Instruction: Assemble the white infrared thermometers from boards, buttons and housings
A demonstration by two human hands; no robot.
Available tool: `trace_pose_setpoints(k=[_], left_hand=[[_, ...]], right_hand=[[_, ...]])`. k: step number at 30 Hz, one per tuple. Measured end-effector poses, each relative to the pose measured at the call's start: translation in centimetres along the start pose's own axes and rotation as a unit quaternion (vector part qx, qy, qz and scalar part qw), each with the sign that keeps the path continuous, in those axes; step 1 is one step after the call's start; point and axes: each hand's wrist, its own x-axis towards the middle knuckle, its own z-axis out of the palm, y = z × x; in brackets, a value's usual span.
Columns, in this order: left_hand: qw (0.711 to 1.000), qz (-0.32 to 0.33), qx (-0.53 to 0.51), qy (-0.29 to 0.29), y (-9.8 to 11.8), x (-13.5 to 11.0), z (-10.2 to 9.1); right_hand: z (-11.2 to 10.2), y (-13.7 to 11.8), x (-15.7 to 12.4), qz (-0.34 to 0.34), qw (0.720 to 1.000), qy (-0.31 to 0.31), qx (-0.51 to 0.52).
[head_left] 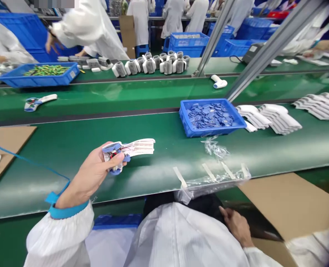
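My left hand (pixel 90 176) is raised over the green belt and grips a white and blue thermometer shell (pixel 128 150), open side up with small parts showing inside. A blue wrist strap (pixel 61 207) with a cord sits on that wrist. My right hand (pixel 236 224) is low at the table's front edge, below a taped clear plastic bag (pixel 211 181); its fingers are curled and partly hidden against dark material. A blue tray of small blue parts (pixel 211 116) stands to the right on the belt.
White shell halves (pixel 267 118) lie stacked right of the tray. A cardboard sheet (pixel 289 204) lies at right, another at left (pixel 5 144). Across the belts stand a blue bin of green boards (pixel 42 74), grey units (pixel 150 65) and people in white coats (pixel 89 26).
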Motion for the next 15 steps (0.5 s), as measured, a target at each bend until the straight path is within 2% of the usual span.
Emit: trace_pose_setpoints(k=[2, 4, 6, 8, 11, 13, 15], left_hand=[[1.0, -0.003, 0.009, 0.009, 0.0, -0.1, 0.7], [1.0, -0.001, 0.021, 0.013, 0.2, -0.1, 1.1], [0.999, -0.004, 0.03, 0.009, 0.4, 0.0, 1.4], [0.999, -0.015, 0.041, -0.001, 0.3, 0.3, 1.8], [0.997, -0.03, 0.067, -0.015, -0.3, 0.8, 2.8], [0.994, -0.028, 0.094, -0.046, -1.0, 1.2, 4.0], [0.987, -0.005, 0.126, -0.099, -1.7, 1.4, 5.5]], right_hand=[[-1.2, 1.5, -2.5, 0.02, 1.0, -0.015, 0.005], [-1.9, 3.0, -5.6, 0.082, 0.995, -0.026, 0.042], [-1.4, 3.4, -7.5, 0.107, 0.987, -0.038, 0.113], [0.3, 2.7, -7.2, 0.067, 0.98, -0.054, 0.179], [2.5, 0.8, -4.0, 0.001, 0.972, -0.077, 0.222], [2.3, -0.1, -2.2, -0.027, 0.967, -0.096, 0.233], [0.4, -0.6, -1.8, -0.044, 0.971, -0.117, 0.201]])
